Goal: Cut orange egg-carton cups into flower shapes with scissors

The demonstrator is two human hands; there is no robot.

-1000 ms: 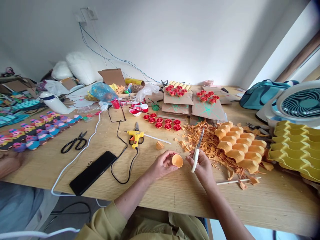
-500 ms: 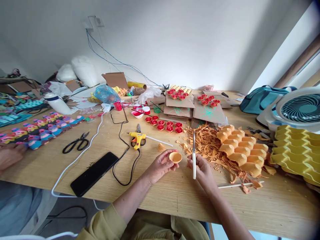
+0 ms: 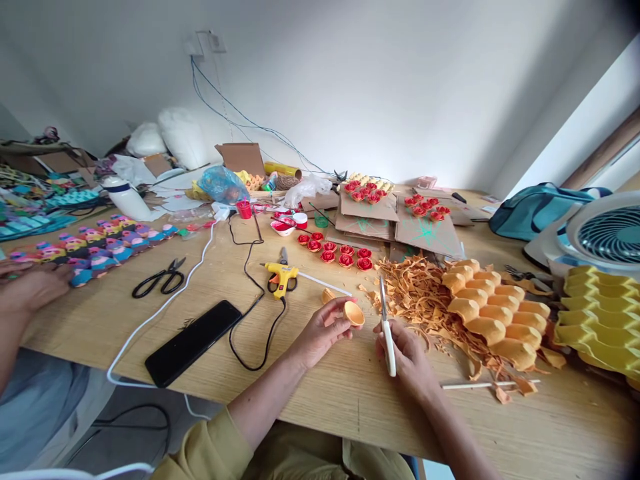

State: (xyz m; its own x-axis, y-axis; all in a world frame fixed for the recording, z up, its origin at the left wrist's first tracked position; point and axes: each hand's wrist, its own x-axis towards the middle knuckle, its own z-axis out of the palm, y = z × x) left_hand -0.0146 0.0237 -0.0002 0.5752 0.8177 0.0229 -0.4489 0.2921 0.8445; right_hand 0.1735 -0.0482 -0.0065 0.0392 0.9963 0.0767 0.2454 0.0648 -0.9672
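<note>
Between the thumb and fingers of my left hand (image 3: 325, 331) is a small orange egg-carton cup (image 3: 355, 314), its hollow side tipped toward me. My right hand (image 3: 404, 350) grips white-handled scissors (image 3: 387, 337), blades pointing away from me; whether the blades are parted I cannot tell. The scissors stand just right of the cup, apart from it. Another orange carton piece (image 3: 327, 295) lies behind my left hand. Beyond my right hand spreads a heap of orange carton scraps (image 3: 425, 293), with an orange egg carton (image 3: 495, 307) resting beside it.
A yellow glue gun (image 3: 282, 278), black phone (image 3: 194, 341) and black-handled scissors (image 3: 159, 279) lie to the left. Red paper roses (image 3: 345, 257) sit at the back. A yellow egg carton (image 3: 597, 320) and fan (image 3: 595, 237) stand right. A co-worker's hand (image 3: 37, 287) touches painted cartons (image 3: 103, 248).
My left hand has tilted the cup further toward the scissors. The scissors have turned slightly in my right hand. The view has shifted a little left, and the co-worker's hands have moved over the painted cartons.
</note>
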